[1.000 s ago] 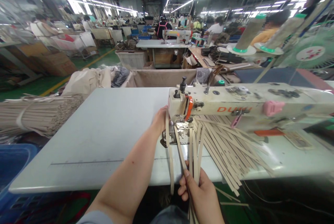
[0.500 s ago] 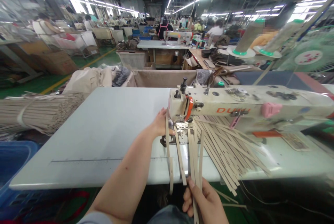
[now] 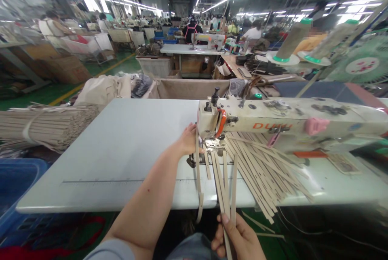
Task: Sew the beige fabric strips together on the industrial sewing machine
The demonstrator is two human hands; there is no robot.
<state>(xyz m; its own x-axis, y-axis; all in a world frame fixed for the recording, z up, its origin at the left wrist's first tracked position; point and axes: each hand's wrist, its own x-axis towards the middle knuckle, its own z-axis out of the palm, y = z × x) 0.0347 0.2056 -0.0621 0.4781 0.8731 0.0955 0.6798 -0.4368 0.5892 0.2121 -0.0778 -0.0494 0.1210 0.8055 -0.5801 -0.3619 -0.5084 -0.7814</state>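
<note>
Our right hand grips narrow, flat beige strips just off the near edge of the table; their far ends reach toward the sewing machine. Our left hand is beside the metal needle plate, partly hidden; we cannot tell whether it pinches anything. More strips lie heaped beneath the machine. The smooth, pale table has open room on the left, a rounded corner and a ruler line. Orange letters on the machine start "DU"; the rest blurs.

Reads "DU" in bold orange capitals along the cream-white metal sewing machine arm — then too blurred to tell.
</note>
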